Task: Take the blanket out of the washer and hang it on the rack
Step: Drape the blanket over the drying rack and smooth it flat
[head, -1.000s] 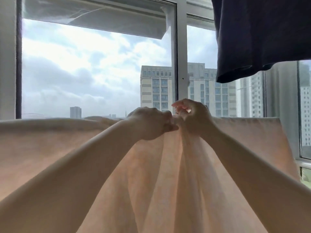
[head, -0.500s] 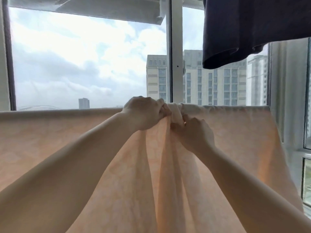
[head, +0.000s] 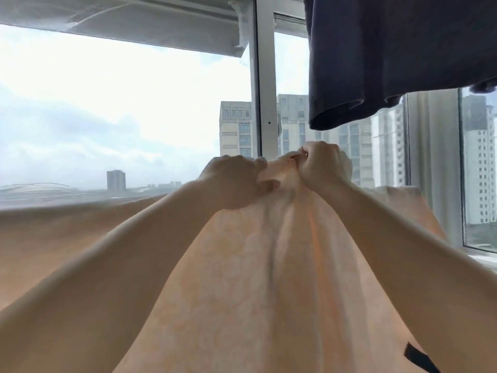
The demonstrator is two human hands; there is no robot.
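Peach-coloured fabric, the blanket, fills the lower part of the view, spread wide with its top edge running level from the far left, just under the skyline, across to the right side near the window frame. What carries that edge cannot be made out; the cloth hides it. From the lower left a bare forearm reaches up to the left hand, whose fingers are curled over a raised bunch of the blanket near its top edge, the thumb lying against the cloth. Just beside it, slightly higher, the right hand grips the same gathered bunch with its fingers closed tightly on the fabric. The two hands are close together, with a small hump of cloth between them, and long folds fan downward from that point toward the camera. Behind the hands stands the white upright of the window frame, with cloudy sky and a distant tower to its left and pale high-rise blocks to its right. At upper right a dark navy garment hangs above the blanket, well clear of it. A small black shape shows at the lower right edge, too cropped to identify.
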